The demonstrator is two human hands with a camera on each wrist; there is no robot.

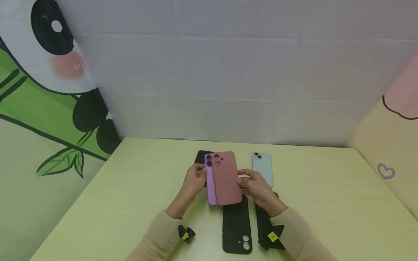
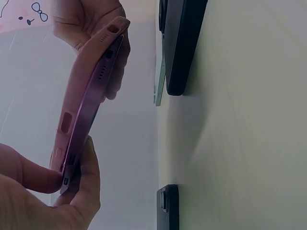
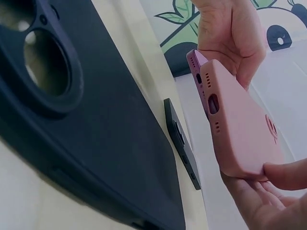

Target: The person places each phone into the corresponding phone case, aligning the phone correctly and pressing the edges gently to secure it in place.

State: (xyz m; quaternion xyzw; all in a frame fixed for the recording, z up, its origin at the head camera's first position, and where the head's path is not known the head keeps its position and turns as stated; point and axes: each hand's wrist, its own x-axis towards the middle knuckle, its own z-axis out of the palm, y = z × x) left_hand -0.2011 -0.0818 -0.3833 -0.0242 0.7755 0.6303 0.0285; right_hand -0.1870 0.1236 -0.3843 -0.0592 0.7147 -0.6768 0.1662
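Above the table, my left hand (image 1: 195,179) pinches the left edge of a purple phone (image 1: 210,181). My right hand (image 1: 256,185) grips the right edge of a pink phone case (image 1: 226,181), thumb on its back, fingers beneath. The case (image 3: 240,120) lies over much of the phone (image 2: 88,115), whose left side sticks out; the two meet at a slight angle. How far the phone sits inside the case is hidden. Below them a black phone case (image 1: 237,228) lies on the table, its camera holes toward me.
Behind my left hand lies a black phone (image 1: 203,156), partly covered. A pale blue phone (image 1: 262,168) lies beyond my right hand. Another black case (image 1: 262,221) is partly under my right wrist. A white wall (image 1: 228,72) stands behind the table (image 1: 320,195).
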